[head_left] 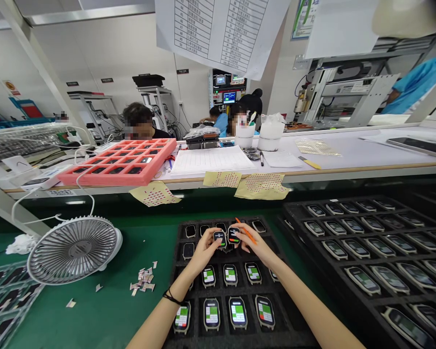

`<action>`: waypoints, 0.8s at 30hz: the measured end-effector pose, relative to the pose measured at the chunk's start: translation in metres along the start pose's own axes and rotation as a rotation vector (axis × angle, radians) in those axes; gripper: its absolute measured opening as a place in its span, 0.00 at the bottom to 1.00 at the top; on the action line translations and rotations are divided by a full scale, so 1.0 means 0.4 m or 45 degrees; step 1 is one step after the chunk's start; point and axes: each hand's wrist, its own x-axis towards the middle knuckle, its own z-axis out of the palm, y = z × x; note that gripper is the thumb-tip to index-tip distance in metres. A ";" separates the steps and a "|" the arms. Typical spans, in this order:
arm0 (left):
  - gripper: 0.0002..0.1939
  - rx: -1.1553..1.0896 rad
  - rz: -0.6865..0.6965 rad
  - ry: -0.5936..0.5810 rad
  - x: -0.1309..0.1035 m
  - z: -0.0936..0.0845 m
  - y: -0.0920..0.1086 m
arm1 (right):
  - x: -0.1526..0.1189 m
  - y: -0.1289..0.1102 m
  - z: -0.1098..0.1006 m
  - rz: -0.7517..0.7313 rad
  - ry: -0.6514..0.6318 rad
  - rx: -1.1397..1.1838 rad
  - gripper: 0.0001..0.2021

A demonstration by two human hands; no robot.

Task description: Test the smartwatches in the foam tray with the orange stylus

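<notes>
My left hand [206, 248] is closed on a square smartwatch [220, 239] whose lit screen has a green patch, with the thumb on its face. Right beside it, my right hand [252, 241] grips a second smartwatch [234, 236], its screen lit with a red and green strip. An orange pen-like stick [247, 230] also rests between the right fingers. Both hands are over a black foam tray [221, 286] with several smartwatches in its pockets. Lit green and white screens show on the nearer ones, such as a smartwatch [237, 311]; those at the back are dark.
A larger black tray [327, 261] of watches lies at right. On the green mat are a grey fan [74, 249] and small scraps [143, 280]. The shelf ahead carries a pink foam tray [145, 179], papers [212, 161] and white cups [270, 133]. Co-workers sit beyond.
</notes>
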 end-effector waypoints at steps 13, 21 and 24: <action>0.22 0.012 -0.014 0.013 -0.002 0.000 0.005 | -0.004 0.013 0.004 -0.027 -0.084 -0.024 0.19; 0.22 0.015 0.000 0.027 -0.002 0.000 0.009 | -0.003 0.000 0.010 0.016 -0.010 -0.025 0.18; 0.24 0.006 -0.017 0.046 -0.001 0.000 0.016 | -0.002 0.002 0.010 0.000 0.013 -0.020 0.17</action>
